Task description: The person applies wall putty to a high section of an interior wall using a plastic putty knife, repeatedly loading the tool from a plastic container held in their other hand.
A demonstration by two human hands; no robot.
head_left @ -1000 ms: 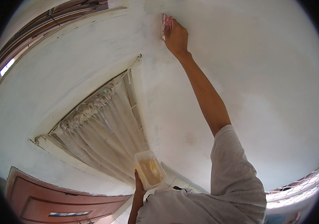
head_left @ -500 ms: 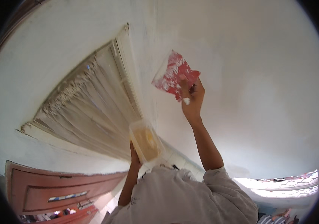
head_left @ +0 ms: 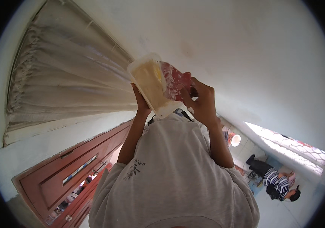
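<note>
My left hand (head_left: 141, 103) holds a clear plastic tub (head_left: 150, 84) with a pale yellow substance inside, raised in front of my chest. My right hand (head_left: 203, 99) grips a red and white cloth (head_left: 174, 78) and presses it against the tub's open side. Both forearms come up past my grey shirt (head_left: 177, 178). Part of the cloth is hidden behind the tub's rim.
A white plastered wall (head_left: 238, 45) fills the upper right. A cream pleated curtain (head_left: 63, 87) hangs at the left over a red-brown wooden door (head_left: 71, 171). Another person in a striped shirt (head_left: 278, 184) crouches at the lower right, near a latticed window (head_left: 299, 144).
My right hand came down from high on the wall with the cloth and now meets the tub. The tub has risen and the view has swung lower.
</note>
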